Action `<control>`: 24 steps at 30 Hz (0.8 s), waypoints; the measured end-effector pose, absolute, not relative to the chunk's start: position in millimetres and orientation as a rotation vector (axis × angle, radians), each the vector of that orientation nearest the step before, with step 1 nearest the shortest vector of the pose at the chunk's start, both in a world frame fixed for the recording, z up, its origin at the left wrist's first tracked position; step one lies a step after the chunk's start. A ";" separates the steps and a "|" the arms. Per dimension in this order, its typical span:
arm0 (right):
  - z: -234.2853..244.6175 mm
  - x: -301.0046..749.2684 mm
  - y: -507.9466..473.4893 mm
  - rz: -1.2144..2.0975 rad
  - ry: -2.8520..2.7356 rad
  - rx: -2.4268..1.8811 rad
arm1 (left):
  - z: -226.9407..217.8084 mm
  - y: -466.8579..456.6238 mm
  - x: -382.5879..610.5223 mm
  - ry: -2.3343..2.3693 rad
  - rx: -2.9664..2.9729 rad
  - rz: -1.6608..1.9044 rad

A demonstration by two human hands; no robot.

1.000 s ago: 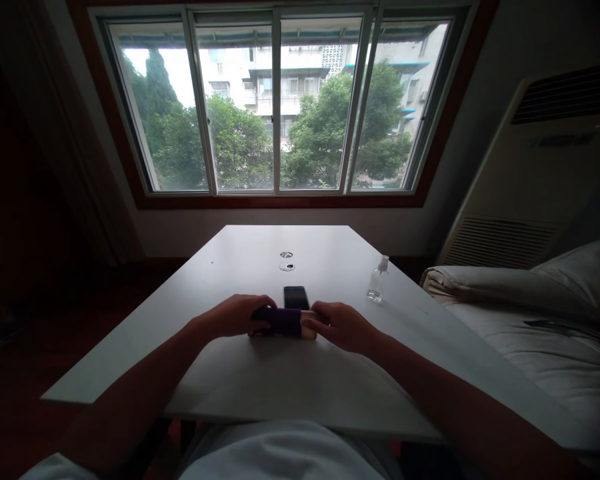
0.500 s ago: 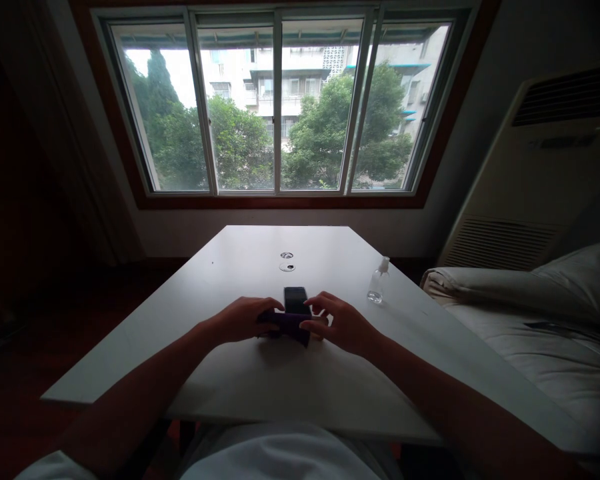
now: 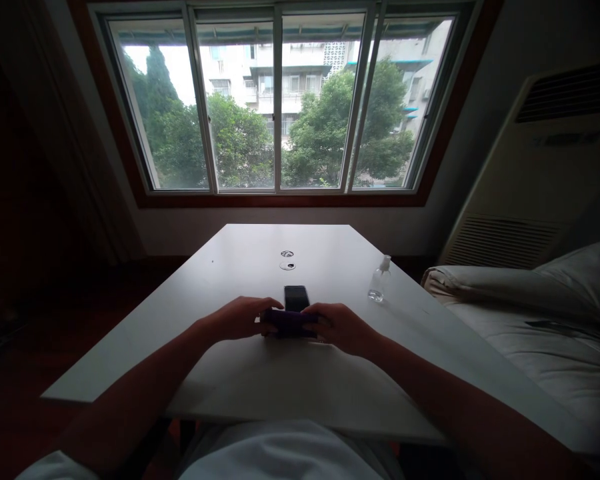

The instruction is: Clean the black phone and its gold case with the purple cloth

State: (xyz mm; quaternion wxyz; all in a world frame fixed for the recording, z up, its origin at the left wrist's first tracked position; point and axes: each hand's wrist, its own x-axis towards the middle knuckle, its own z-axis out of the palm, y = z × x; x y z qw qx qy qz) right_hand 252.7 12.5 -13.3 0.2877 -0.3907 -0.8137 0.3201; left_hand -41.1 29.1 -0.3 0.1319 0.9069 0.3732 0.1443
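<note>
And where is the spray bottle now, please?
In the head view, the spray bottle stands on the white table, near its right edge, beyond the right hand.

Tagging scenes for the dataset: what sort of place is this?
Probably a home living room: a pale padded seat, likely a sofa, beside the white table, and a wide window onto trees.

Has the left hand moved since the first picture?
Yes, slightly rightward: the left hand now reaches closer to the phone, which has stayed put on the table.
</note>
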 end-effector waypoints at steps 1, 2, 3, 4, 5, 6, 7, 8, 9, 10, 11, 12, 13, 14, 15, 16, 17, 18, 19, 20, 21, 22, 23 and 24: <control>-14.1 253.0 13.3 0.840 -2.160 -1.039 | -0.4 30.0 -42.5 1.090 2.628 0.425; -14.9 253.2 14.0 0.832 -2.145 -1.036 | -0.6 31.2 -43.8 1.096 2.622 0.440; -15.8 253.3 14.7 0.834 -2.126 -1.035 | -0.9 32.4 -45.1 1.105 2.614 0.461; -16.7 253.4 15.4 0.842 -2.105 -1.035 | -1.4 33.9 -46.2 1.120 2.604 0.488; -17.5 253.4 16.0 0.848 -2.084 -1.034 | -2.0 35.4 -47.1 1.135 2.594 0.512; -18.2 253.3 16.6 0.851 -2.069 -1.033 | -2.6 36.9 -48.0 1.146 2.584 0.533; -18.7 253.3 17.1 0.847 -2.060 -1.033 | -3.2 38.2 -48.7 1.151 2.574 0.550; -19.0 253.2 17.4 0.838 -2.057 -1.037 | -3.6 39.2 -49.3 1.151 2.566 0.564; -19.0 253.1 17.6 0.827 -2.059 -1.042 | -3.9 39.9 -49.7 1.146 2.558 0.574; -18.6 253.0 17.6 0.816 -2.063 -1.049 | -4.0 40.2 -49.9 1.139 2.551 0.585; -18.1 253.0 17.5 0.804 -2.071 -1.056 | -3.8 40.2 -50.0 1.133 2.543 0.598; -17.4 253.0 17.3 0.791 -2.083 -1.063 | -3.5 39.7 -49.9 1.130 2.538 0.615; -16.6 253.2 17.1 0.776 -2.098 -1.072 | -3.1 39.0 -49.6 1.130 2.534 0.635; -15.8 253.3 16.8 0.762 -2.115 -1.083 | -2.7 38.0 -49.0 1.130 2.530 0.656; -14.9 253.5 16.5 0.751 -2.129 -1.094 | -2.3 36.8 -48.1 1.131 2.525 0.679; -14.1 253.6 16.1 0.743 -2.137 -1.103 | -2.1 35.6 -46.9 1.132 2.517 0.705; -13.3 253.6 15.7 0.742 -2.138 -1.105 | -1.9 34.2 -45.3 1.130 2.507 0.732; -12.3 253.3 15.1 0.751 -2.133 -1.100 | -1.9 32.8 -43.4 1.122 2.495 0.757; -11.3 252.8 14.2 0.766 -2.124 -1.089 | -1.9 31.2 -41.2 1.107 2.486 0.778; -10.0 252.0 13.0 0.786 -2.120 -1.077 | -2.0 29.6 -38.9 1.089 2.479 0.795; -8.4 251.0 11.2 0.808 -2.120 -1.067 | -2.0 27.9 -36.6 1.068 2.475 0.808; -6.5 249.8 9.0 0.831 -2.128 -1.061 | -2.1 26.3 -34.3 1.045 2.474 0.816; -4.2 248.6 6.4 0.854 -2.141 -1.059 | -2.3 24.7 -32.3 1.022 2.475 0.818; -1.7 247.4 3.4 0.875 -2.154 -1.060 | -2.5 23.2 -30.5 1.001 2.477 0.819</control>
